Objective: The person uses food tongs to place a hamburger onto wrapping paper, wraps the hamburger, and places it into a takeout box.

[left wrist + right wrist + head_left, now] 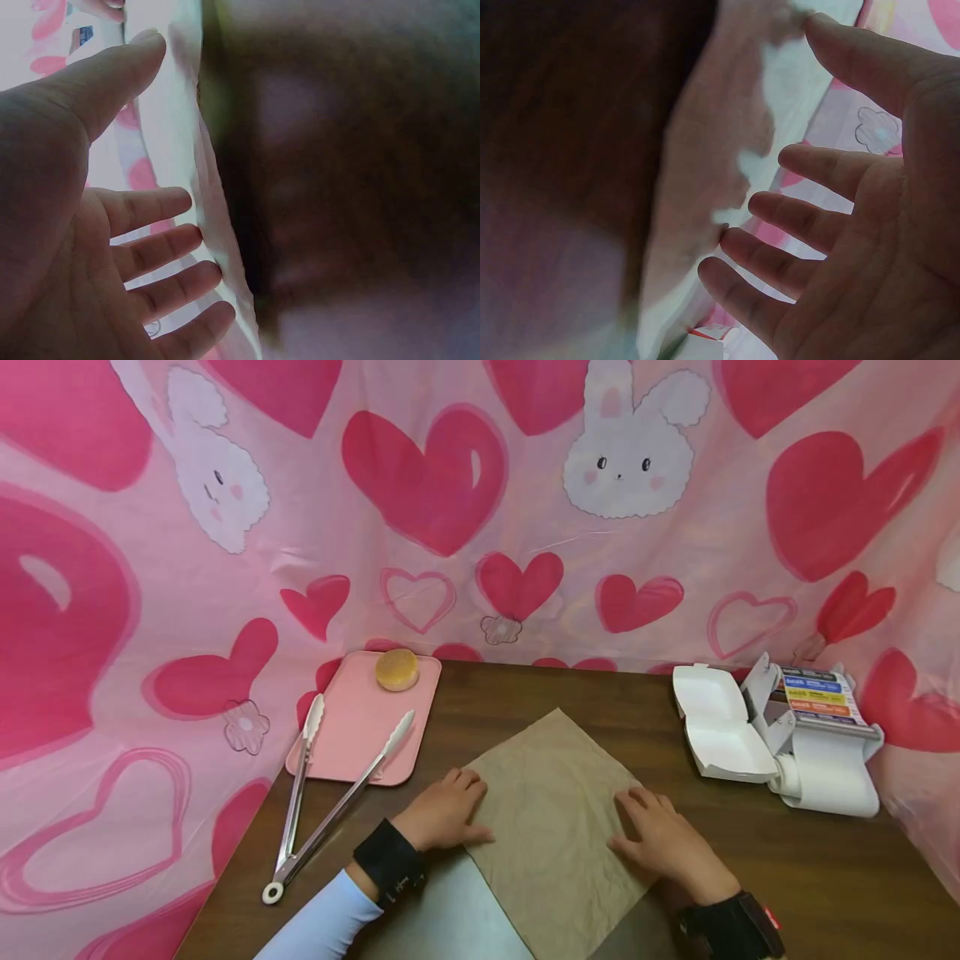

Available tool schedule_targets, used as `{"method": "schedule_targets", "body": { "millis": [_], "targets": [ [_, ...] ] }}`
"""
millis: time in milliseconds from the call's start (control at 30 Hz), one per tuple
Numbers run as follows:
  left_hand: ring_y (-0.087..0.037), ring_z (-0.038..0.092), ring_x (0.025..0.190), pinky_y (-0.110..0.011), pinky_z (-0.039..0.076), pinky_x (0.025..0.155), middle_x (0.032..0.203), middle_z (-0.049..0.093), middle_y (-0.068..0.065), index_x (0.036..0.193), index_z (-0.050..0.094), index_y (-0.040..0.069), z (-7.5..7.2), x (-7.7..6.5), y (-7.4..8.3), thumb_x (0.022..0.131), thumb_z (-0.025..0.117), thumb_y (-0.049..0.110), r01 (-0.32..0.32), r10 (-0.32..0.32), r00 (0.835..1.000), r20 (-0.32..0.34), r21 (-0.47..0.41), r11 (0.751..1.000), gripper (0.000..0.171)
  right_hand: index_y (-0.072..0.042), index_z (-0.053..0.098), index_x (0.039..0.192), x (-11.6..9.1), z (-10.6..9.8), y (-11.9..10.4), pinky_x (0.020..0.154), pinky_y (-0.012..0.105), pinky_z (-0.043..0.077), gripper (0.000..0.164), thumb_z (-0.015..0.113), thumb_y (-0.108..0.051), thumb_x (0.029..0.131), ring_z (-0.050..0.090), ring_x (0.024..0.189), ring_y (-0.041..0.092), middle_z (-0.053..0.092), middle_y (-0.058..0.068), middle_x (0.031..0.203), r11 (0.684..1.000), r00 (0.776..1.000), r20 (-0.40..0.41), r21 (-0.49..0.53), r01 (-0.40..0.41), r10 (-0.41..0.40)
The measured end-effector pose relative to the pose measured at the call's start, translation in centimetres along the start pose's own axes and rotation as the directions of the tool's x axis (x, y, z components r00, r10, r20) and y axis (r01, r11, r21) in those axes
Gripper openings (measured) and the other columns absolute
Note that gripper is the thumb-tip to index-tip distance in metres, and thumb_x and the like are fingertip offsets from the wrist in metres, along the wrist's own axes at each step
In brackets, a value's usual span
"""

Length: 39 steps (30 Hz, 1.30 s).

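A square sheet of brown paper (pixel 553 827) lies flat on the table, turned so that one corner points away from me. My left hand (pixel 442 814) rests on its left edge with fingers spread. On the right side, my right hand (pixel 663 839) touches the paper with its fingertips, thumb held apart. Both wrist views show relaxed, nearly straight fingers at the paper's surface, seen from the palm of the left hand (pixel 112 232) and of the right hand (pixel 855 225). A grey, flat surface (pixel 450 914) shows under the paper's lower left side.
Metal tongs (pixel 330 822) lie spread at the left, their tips over a pink tray (pixel 348 727) bearing a round bun (pixel 397 669). At the right back are an open white clamshell box (pixel 723 747) and a dispenser (pixel 817 697) with a white roll (pixel 832 772). A heart-patterned cloth (pixel 465 585) hangs behind.
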<state>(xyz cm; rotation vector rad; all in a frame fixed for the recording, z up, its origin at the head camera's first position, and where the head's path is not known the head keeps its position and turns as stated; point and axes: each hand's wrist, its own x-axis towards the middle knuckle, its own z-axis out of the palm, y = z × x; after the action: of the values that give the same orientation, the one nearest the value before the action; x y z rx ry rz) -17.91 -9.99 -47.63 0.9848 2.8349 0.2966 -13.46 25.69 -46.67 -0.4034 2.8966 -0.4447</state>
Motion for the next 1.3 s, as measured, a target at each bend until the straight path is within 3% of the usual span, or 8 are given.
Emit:
{"method": "schedule_targets", "body": {
  "millis": [200,833,1300],
  "targets": [
    [-0.030,0.049,0.125,-0.047,0.049,0.099,0.136,0.053,-0.013,0.135,0.058,0.007,0.5,-0.2,0.1,0.085,0.074,0.058,-0.012,0.012,1.000,0.006,0.006,1.000,0.073,-0.001,0.057,0.139,-0.5,0.6,0.1,0.092,0.067,0.046,0.072,0.077,-0.047,0.087,0.045,0.129,0.050,0.050,0.026,0.142,1.000,1.000,-0.009,-0.016,0.009,-0.009],
    [-0.030,0.048,0.129,-0.050,0.048,0.101,0.137,0.054,-0.011,0.137,0.056,0.008,0.5,0.5,0.3,0.082,0.076,0.060,0.014,-0.014,1.000,-0.012,0.058,0.998,0.078,0.000,0.059,0.136,-1.2,0.9,-0.3,0.094,0.065,0.046,0.071,0.076,-0.047,0.087,0.047,0.124,0.052,0.053,0.028,0.137,0.999,0.999,-0.050,-0.054,0.001,-0.004],
    [-0.028,0.050,0.130,-0.045,0.052,0.097,0.137,0.056,-0.009,0.134,0.058,0.010,0.3,2.6,0.9,0.081,0.076,0.064,-0.006,0.009,1.000,-0.025,0.108,0.994,0.078,-0.003,0.062,0.131,-2.8,1.6,0.1,0.084,0.060,0.051,0.070,0.077,-0.052,0.084,0.053,0.116,0.046,0.056,0.021,0.125,0.998,0.995,-0.096,-0.066,-0.012,0.006]
  ]
}}
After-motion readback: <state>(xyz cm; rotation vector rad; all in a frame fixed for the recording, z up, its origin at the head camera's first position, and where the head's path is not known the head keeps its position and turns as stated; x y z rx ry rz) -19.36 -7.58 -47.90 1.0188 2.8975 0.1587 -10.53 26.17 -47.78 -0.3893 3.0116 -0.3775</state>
